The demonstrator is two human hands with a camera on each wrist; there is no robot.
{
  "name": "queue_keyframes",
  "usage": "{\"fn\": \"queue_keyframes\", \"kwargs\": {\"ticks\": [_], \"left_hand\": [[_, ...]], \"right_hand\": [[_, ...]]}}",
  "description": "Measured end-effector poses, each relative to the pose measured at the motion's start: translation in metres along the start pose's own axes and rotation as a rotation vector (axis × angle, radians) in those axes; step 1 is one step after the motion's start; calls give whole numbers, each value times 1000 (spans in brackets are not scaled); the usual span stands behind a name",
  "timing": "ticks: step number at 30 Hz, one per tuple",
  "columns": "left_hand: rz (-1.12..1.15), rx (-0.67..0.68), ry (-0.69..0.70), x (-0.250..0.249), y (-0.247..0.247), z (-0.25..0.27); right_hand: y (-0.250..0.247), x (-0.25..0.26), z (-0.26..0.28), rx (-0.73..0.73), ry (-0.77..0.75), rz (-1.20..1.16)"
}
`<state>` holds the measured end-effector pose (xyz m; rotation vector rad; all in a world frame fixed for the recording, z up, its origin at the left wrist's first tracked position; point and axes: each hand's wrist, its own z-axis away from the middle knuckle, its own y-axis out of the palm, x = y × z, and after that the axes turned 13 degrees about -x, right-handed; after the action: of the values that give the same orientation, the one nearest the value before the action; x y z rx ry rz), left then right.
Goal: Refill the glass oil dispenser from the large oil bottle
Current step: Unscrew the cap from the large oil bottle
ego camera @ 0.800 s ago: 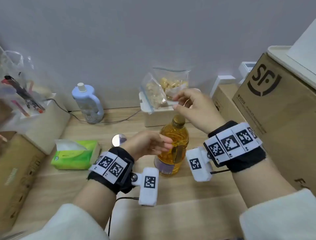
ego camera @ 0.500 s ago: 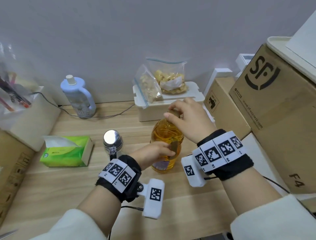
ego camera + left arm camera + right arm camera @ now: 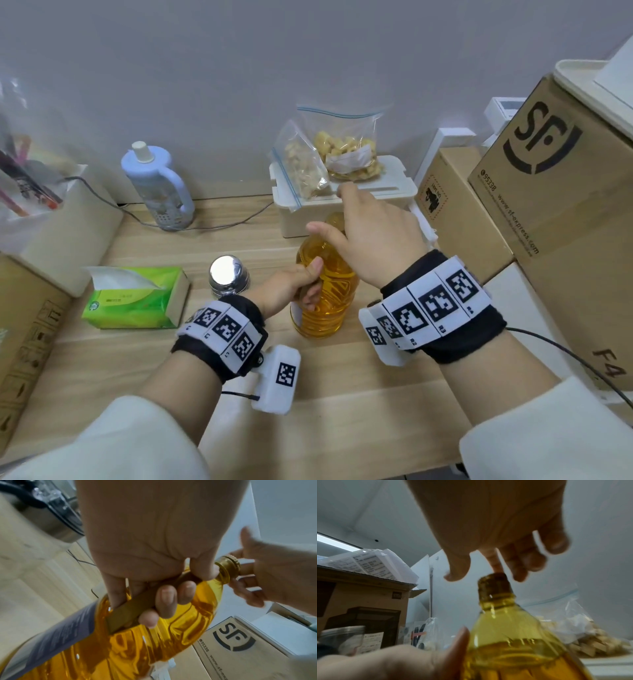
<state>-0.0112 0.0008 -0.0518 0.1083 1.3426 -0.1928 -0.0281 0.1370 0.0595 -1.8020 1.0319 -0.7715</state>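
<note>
The large oil bottle (image 3: pixel 329 308) stands on the wooden table (image 3: pixel 342 394), full of golden oil, with a purple label. My left hand (image 3: pixel 301 284) grips its brown side handle (image 3: pixel 130 609), fingers curled round it. My right hand (image 3: pixel 370 236) hovers over the gold cap (image 3: pixel 228 566) with spread, relaxed fingers. One fingertip (image 3: pixel 496 566) touches the cap's top and the thumb stays clear of it. The glass oil dispenser (image 3: pixel 227 274), with a shiny metal top, stands just left of the bottle, behind my left wrist.
A green tissue pack (image 3: pixel 137 298) lies at the left. A white jug (image 3: pixel 157 188) and a cable (image 3: pixel 212 224) sit by the wall. Behind the bottle is a white box (image 3: pixel 342 205) with snack bags. Cardboard boxes (image 3: pixel 548 205) crowd the right side.
My right hand came down from near the snack bags onto the bottle's cap. My left hand went from touching the bottle's side to gripping its handle.
</note>
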Motion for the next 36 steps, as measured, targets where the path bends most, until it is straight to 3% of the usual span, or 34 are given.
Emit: {"fn": "queue_keyframes", "kwargs": {"ticks": [5, 12, 16, 19, 26, 32, 36], "left_hand": [[8, 34, -6, 1, -6, -3], [22, 13, -8, 4, -4, -5], [30, 7, -3, 4, -4, -3], [24, -1, 7, 4, -3, -3], [8, -29, 17, 4, -1, -2], [0, -36, -4, 4, -1, -2], [11, -39, -16, 2, 0, -1]], "right_hand": [[-3, 4, -7, 79, -65, 124], [-8, -2, -12, 234, -159, 16], [-11, 2, -13, 168, -46, 14], [-8, 5, -16, 105, -52, 73], [-15, -1, -17, 187, -50, -42], [-6, 5, -17, 122, -20, 36], [-7, 0, -19, 245, -77, -76]]}}
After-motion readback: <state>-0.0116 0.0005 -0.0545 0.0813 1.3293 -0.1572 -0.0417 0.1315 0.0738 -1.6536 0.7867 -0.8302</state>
